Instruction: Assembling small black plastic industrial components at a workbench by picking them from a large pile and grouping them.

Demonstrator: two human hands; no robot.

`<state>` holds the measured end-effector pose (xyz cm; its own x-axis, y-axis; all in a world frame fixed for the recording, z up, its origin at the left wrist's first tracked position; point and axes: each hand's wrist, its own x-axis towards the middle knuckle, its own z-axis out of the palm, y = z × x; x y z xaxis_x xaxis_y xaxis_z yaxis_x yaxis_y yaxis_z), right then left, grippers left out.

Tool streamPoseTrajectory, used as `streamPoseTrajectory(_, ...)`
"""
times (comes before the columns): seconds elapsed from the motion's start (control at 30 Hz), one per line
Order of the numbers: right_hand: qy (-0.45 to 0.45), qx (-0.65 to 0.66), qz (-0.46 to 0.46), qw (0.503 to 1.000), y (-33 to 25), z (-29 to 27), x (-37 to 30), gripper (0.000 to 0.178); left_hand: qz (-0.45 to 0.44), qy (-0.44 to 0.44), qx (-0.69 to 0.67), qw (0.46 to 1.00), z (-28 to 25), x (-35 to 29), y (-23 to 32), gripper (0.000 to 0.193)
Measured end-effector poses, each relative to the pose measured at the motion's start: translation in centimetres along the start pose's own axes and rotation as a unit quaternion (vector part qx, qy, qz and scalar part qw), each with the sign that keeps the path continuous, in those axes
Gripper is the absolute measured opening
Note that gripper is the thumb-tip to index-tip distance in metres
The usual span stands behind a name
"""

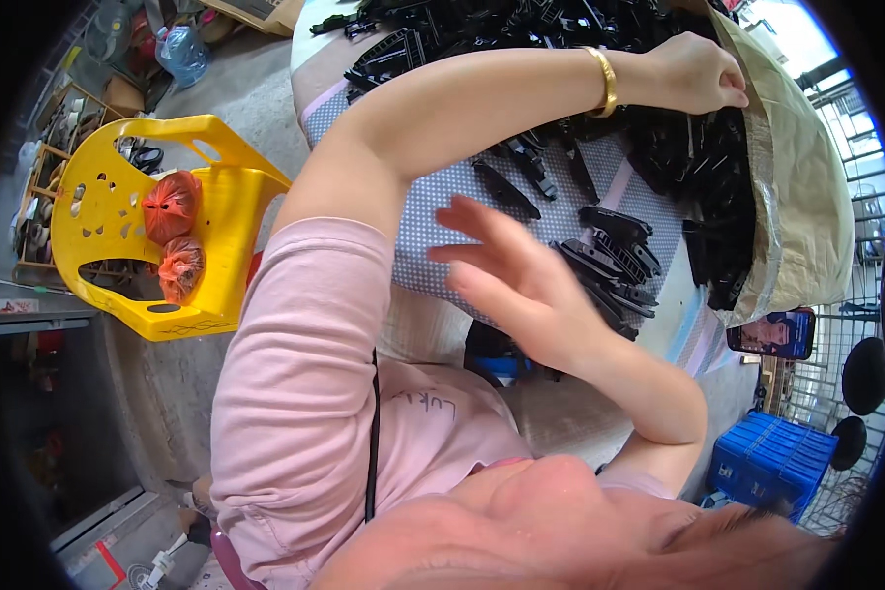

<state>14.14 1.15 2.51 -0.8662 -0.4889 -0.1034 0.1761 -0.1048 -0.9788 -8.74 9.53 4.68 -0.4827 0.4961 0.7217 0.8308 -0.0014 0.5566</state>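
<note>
My left arm, with a gold bracelet on the wrist, stretches across the table to the far right. The fingers of my left hand (703, 79) are curled closed at the upper rim of a large beige woven sack (801, 167). Glossy black plastic parts (693, 157) fill the sack's mouth and spill onto the table. My right hand (536, 285) hovers over the near side of the table, slightly blurred, fingers spread and nothing in them. Just right of it lies a small heap of long, slatted black plastic parts (610, 256).
A blue-grey dotted cloth (423, 216) covers the table. More black parts (403, 54) pile up along its far side. At left stands a yellow plastic chair (231, 206) with red bags (172, 206) on it. A phone (772, 334) and blue crate (772, 457) are at right, by wire racks.
</note>
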Motion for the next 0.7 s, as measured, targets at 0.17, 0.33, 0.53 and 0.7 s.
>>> streamPoseTrajectory(0.17,-0.076,0.186,0.082,0.976,-0.6,4.1,-0.1,0.07,-0.006,-0.041,0.003,0.999,-0.2,-0.7,1.9,0.029)
streamPoseTrajectory(0.33,-0.106,0.178,0.172,0.963,-0.1,3.4,-1.3,0.02,0.015,-0.115,0.041,0.992,-0.6,-3.4,1.5,0.027)
streamPoseTrajectory(0.53,-0.201,0.449,0.161,0.856,0.5,4.0,-3.4,0.047,0.045,-0.138,0.026,0.989,3.5,-3.1,-0.7,0.03)
streamPoseTrajectory(0.7,-0.091,0.592,0.074,0.797,1.0,4.6,-3.6,0.064,0.132,-0.159,0.123,0.971,4.9,-1.1,3.6,0.026)
